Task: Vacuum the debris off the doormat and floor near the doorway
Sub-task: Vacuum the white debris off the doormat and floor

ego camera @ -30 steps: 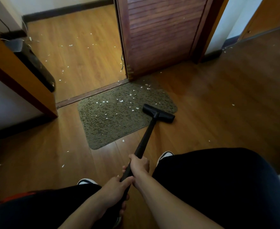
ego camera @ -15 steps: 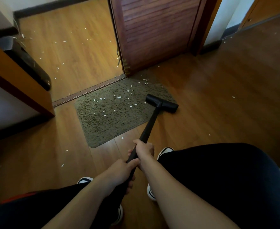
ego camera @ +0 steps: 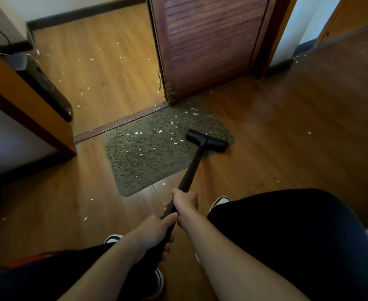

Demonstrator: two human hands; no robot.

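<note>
I grip the black vacuum pole [ego camera: 192, 169] with both hands. My right hand [ego camera: 185, 202] is curled round it further along, and my left hand [ego camera: 157, 230] is wrapped round it just behind, nearer my body, the two almost touching. The pole runs away from me toward 12 o'clock and ends in the flat black vacuum head [ego camera: 207, 140], which sits on the 3 o'clock side of the doormat [ego camera: 144, 166], its right end at the mat's rim beside the bare floor [ego camera: 276, 153]. The mat is speckled olive-brown and lies straight ahead of me, against the threshold strip [ego camera: 122, 124] of the doorway. White debris [ego camera: 160, 131] is scattered over the mat from its middle to its 1 o'clock corner, just on the 9 o'clock side of the head. A few more scraps lie on the wood at the mat's 7 o'clock, and many lie beyond the threshold at 11 o'clock. A slatted brown door [ego camera: 209, 46] stands at 12 o'clock. My shoes [ego camera: 221, 202] and dark trousers [ego camera: 287, 235] show at 6 o'clock.
</note>
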